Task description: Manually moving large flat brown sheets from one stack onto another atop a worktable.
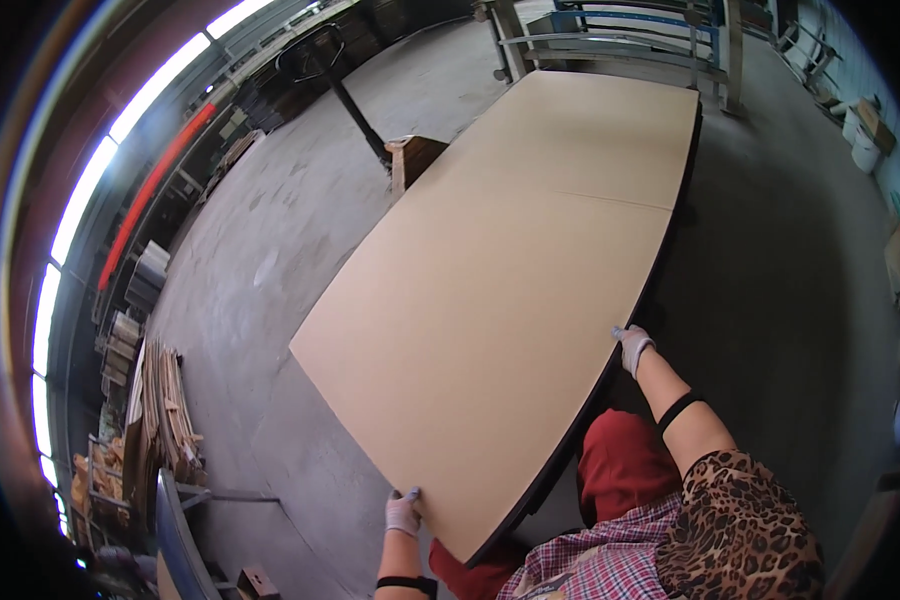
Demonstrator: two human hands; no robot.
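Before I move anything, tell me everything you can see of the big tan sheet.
The tan sheet is large, long and plain, and looks like cardboard. A faint crease runs partway across its far section from the right edge. It appears roughly flat, stretching away from the person; a dark edge shows along its right side, perhaps something underneath. The gloved left hand grips its near end, the gloved right hand its right edge. What supports it is hidden.

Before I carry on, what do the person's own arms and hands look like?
The left hand and right hand wear pale, close-fitting gloves with grey fingertips. Narrow black bands circle both forearms. A brown-and-black leopard-print fabric sleeve covers the right upper arm.
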